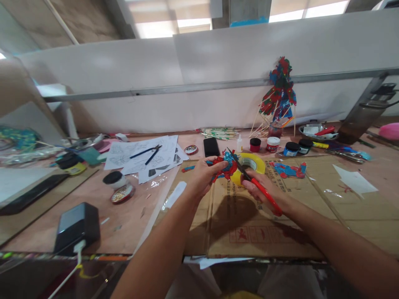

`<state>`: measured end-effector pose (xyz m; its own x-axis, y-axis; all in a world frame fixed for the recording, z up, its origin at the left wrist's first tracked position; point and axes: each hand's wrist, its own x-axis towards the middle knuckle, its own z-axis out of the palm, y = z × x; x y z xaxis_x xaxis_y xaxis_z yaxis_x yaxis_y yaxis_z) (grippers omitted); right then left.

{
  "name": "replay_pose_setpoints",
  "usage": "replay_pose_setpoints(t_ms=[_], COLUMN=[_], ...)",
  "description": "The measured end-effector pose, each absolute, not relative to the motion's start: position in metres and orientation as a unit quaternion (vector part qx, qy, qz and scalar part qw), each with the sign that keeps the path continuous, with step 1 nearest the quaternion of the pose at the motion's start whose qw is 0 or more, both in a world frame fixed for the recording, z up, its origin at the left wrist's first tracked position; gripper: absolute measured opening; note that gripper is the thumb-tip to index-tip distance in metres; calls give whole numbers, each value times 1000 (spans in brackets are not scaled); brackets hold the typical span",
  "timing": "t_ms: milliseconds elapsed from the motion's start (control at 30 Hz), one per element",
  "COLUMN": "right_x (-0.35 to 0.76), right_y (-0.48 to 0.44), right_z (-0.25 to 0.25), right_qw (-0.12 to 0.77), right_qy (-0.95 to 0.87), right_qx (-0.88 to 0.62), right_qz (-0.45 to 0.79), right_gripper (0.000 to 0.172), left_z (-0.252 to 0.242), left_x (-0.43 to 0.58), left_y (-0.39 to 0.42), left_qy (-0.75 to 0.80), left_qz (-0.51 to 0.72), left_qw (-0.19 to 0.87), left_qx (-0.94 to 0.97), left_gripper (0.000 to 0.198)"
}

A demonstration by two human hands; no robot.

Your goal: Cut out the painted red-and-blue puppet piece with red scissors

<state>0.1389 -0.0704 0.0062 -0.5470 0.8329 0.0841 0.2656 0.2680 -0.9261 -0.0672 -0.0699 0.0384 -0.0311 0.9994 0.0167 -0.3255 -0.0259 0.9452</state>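
Observation:
In the middle of the view my left hand [207, 174] is closed on a small red and blue painted cutout [230, 165]. My right hand [262, 187] grips the red handles of a pair of scissors [265, 196]. Their dark blades point up and left and lie at the cutout's right edge. A roll of yellow tape [258, 164] lies just behind the scissors. To its right another blue and red painted cutout [288, 169] lies flat on the cardboard [249, 216]. My fingers partly hide the held cutout.
Behind my hands stand a black phone [211, 147], a small glue bottle [239, 143] and several paint jars [273, 144]. Painted figures on sticks [282, 89] rise from a cup. Pliers [146, 153] lie on drawings [124, 153] at left. A power bank [77, 227] sits near the front edge.

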Motion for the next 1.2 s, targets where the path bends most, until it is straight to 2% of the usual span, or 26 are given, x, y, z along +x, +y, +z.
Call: replay_pose_setpoints(t_ms=[233, 633, 933, 1200], right_x=[139, 139, 142, 140], right_y=[-71, -70, -69, -68], right_z=[8, 7, 10, 7], right_qw=[297, 289, 293, 287], right_qy=[-752, -746, -776, -756], right_qx=[-366, -359, -346, -346], right_qz=[460, 481, 438, 475], right_gripper=[42, 38, 36, 35], left_z=[41, 42, 42, 43], left_x=[-70, -74, -74, -75], left_y=[-71, -71, -70, -70], left_qy=[425, 427, 433, 432], left_qz=[576, 560, 557, 551], left_qw=[568, 568, 562, 565], left_qx=[406, 426, 431, 436], left_gripper=[27, 30, 27, 24])
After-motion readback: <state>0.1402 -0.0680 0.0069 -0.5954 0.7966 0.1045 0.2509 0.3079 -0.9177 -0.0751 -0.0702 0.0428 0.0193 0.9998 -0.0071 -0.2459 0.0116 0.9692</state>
